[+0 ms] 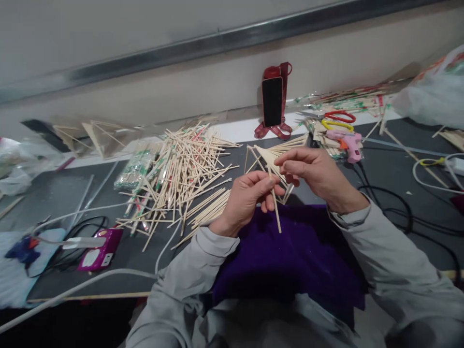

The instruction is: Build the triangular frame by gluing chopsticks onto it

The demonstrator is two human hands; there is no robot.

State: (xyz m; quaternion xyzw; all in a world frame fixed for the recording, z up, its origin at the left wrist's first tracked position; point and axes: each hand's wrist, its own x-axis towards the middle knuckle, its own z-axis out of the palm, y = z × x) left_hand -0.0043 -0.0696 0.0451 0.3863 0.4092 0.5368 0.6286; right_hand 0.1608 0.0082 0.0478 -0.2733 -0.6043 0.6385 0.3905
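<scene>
Wooden stick (277, 213) in left hand (250, 194)

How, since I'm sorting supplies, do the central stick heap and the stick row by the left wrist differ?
The heap is jumbled, sticks crossing at many angles; the row's lie roughly parallel. The heap spreads much wider than the row. The row sits by the left hand; the heap, farther off. Both hold thin, pale sticks.

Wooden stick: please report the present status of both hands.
Left hand holds wooden stick. Right hand close by, grip unclear. Stick's lower end hangs free. Stick pile left, not between hands.
</scene>
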